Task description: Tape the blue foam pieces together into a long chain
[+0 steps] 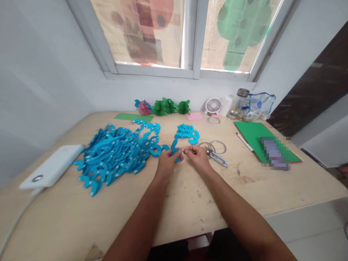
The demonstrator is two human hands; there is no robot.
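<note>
My left hand (pixel 165 163) is closed on a blue curved paper piece (pixel 174 145), one end of it rising above the fingers. Close beside it, my right hand (pixel 198 156) pinches at a tiny white bit (pixel 183 150) between the two hands, too small to name for sure. A big heap of similar blue pieces (pixel 111 154), many with small white patches, spreads to the left and reaches near my left hand. Just beyond my hands lies a neat row of overlapping blue pieces (pixel 185 131).
Blue-grey thread snips (pixel 219 159) and metal rings (pixel 218 146) lie right of my hands. A white power bank (pixel 54 165) with a cable sits left. Farther right are a green sheet (pixel 251 132), pen (pixel 244 141) and blurred phone-like object (pixel 273 152). A small fan (pixel 213 106) and bottle (pixel 239 103) stand behind.
</note>
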